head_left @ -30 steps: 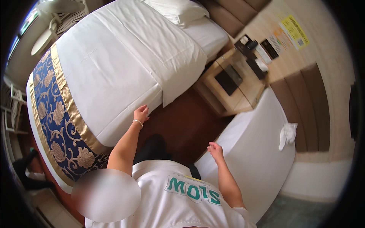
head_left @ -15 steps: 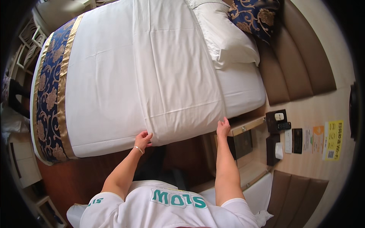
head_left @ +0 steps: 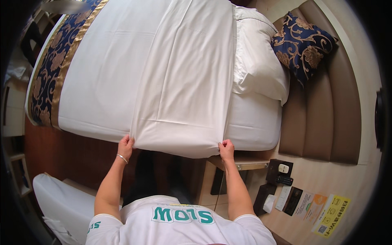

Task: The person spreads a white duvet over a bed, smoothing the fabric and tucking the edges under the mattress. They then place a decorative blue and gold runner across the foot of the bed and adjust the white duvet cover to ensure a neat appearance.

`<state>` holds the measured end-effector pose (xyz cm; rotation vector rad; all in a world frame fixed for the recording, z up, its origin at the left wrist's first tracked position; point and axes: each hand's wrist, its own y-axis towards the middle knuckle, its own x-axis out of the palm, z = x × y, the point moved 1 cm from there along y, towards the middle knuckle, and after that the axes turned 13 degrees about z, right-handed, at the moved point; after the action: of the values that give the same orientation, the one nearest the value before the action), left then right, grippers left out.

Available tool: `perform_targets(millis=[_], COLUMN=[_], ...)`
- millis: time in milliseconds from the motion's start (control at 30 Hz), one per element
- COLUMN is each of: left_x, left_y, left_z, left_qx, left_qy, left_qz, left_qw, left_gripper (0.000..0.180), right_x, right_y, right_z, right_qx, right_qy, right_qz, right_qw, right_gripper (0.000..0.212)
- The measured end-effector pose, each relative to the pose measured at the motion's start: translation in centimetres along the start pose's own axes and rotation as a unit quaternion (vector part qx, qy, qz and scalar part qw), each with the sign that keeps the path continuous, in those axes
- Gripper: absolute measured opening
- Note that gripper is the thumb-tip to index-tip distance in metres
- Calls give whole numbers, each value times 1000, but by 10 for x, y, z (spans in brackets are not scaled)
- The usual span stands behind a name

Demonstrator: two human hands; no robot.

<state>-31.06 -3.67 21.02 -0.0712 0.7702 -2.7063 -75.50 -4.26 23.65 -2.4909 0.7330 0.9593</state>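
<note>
A white duvet [head_left: 102, 69] covers the bed, its upper part folded back in a broad band. At the near side of the bed, my left hand [head_left: 125, 148] is closed on the left corner of this band. My right hand [head_left: 226, 150] pinches the band's right corner, and the cloth is drawn taut between both hands. Right of the fold, the bare white mattress end [head_left: 253, 122] shows below a white pillow [head_left: 259, 57]. A navy cushion with gold flowers [head_left: 301, 45] leans at the headboard. A matching bed runner [head_left: 48, 85] lies across the foot end.
A padded brown headboard [head_left: 322, 118] stands at the right. Beside my right arm, a bedside unit [head_left: 249, 166] adjoins a surface with a remote control [head_left: 284, 180], tissue box [head_left: 261, 200] and yellow sign [head_left: 332, 215]. White-covered furniture [head_left: 69, 202] stands at lower left.
My left hand's loose fingers have closed on the fold's corner. The folded band's near end has been pulled toward me and looks straighter. The view has shifted toward the headboard.
</note>
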Motion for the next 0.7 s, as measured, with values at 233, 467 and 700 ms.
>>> perform_targets(millis=[233,467,700], left_x=[-18,-52,-13], left_y=[-63,-61,-18], left_z=[43,-67,-42], left_qx=[56,7,99], left_qy=[-50,49,85], left_qz=[22,68,241], left_qw=[997,996,962], left_gripper=[14,8,17], right_x=[-63,-48,2], right_y=[-27,-83,-32], right_z=[-56,-7,34], right_qx=[100,109,3], right_qy=[234,155,21], right_qz=[-141,-111,156], right_qw=[957,976,988], right_gripper=[12,12,15])
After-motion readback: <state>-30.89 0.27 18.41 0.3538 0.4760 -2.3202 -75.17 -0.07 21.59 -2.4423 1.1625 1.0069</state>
